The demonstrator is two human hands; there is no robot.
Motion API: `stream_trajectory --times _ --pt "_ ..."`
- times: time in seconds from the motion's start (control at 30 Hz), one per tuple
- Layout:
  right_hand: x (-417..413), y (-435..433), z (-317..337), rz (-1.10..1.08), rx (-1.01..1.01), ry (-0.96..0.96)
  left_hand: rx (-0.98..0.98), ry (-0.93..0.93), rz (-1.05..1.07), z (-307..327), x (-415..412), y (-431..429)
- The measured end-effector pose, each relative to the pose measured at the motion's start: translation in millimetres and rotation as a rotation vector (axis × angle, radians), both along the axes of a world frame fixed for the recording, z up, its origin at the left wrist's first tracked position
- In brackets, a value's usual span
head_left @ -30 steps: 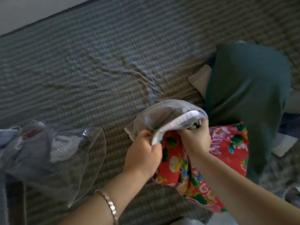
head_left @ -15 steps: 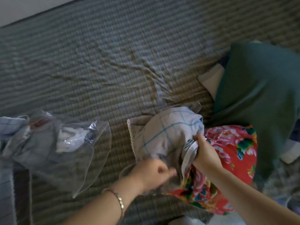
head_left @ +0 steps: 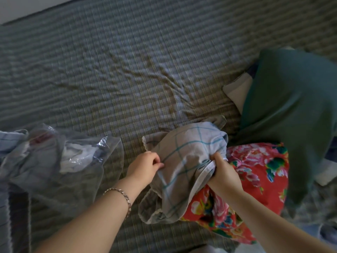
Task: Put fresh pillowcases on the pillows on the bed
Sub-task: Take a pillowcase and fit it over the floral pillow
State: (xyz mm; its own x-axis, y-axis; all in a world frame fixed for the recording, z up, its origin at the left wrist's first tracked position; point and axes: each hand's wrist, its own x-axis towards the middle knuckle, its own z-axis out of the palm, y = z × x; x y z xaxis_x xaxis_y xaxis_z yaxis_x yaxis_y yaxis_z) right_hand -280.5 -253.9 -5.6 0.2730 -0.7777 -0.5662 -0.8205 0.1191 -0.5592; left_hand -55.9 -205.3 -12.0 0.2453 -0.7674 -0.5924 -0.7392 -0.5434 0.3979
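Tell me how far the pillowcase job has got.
Done: no pillow visibly finished. In hand: the left hand and right hand grip the checked pillowcase, drawn over only one end of the floral pillow. Left: covering the rest of it, then perhaps the pillow under the green cloth.

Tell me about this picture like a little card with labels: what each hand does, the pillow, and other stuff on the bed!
left hand: pinches the checked pillowcase
right hand: grips the pillowcase's white-edged hem
flowered pillow: red, partly covered by the bunched pillowcase
green cloth: draped beside the pillow, on the right
plastic bag: clear, fabric inside, on the left
bed sheet: checked, wrinkled
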Motion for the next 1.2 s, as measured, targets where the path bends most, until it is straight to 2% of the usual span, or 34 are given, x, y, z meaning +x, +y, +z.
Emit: stream_trajectory --times 0.07,0.17,0.3,0.43,0.53,0.63,0.77,0.83,0.9,0.97,1.03,1.07,1.13,1.2 --pt "1.6 -0.9 0.4 -0.018 0.015 0.008 0.004 -0.003 -0.023 -0.5 -1.0 -2.1" --pt "-2.8 -8.1 0.2 -0.096 0.052 -0.011 -0.091 0.004 -0.015 7.8 2.2 -8.8" --pt "-7.1 -13.9 -1.1 -0.177 0.073 -0.056 -0.318 0.016 0.199 20.7 -2.0 -16.5" --pt "-18.4 -17.6 0.7 -0.264 0.079 -0.101 -0.401 0.164 0.353 27.9 -20.0 -23.9" --pt "-28.0 -20.4 3.3 -0.318 0.058 -0.092 -0.280 0.271 0.144 33.7 -13.5 -23.8" --pt "-26.7 -18.9 7.4 -0.320 0.058 -0.134 -0.020 0.184 -0.148 37.5 5.8 -22.2" --pt "-18.9 -17.7 11.4 -0.402 0.056 -0.169 -0.033 0.073 -0.273 36.7 11.7 -11.6" --pt "-17.5 -21.4 12.4 -0.487 0.080 -0.155 -0.135 0.165 -0.144 34.8 9.0 0.2" --pt "-16.7 -27.5 15.0 -0.574 0.093 -0.146 -0.303 0.220 0.122 36.3 0.2 6.5" --pt "-15.7 -33.8 18.1 -0.641 0.095 -0.144 -0.458 0.198 0.375 41.7 -15.5 1.6" --pt "-15.8 -39.8 22.3 -0.711 0.117 -0.143 -0.490 0.277 0.522 49.6 -30.3 -10.1" --pt "-17.2 -42.3 23.8 -0.760 0.137 -0.152 -0.478 0.348 0.515 54.4 -34.0 -15.5" --pt "-21.9 -47.7 28.6 -0.853 0.178 -0.151 -0.376 0.465 0.355 65.7 -34.4 -25.6" --pt "-26.6 -51.4 31.2 -0.881 0.189 -0.122 -0.258 0.440 0.118 76.9 -26.4 -33.8"
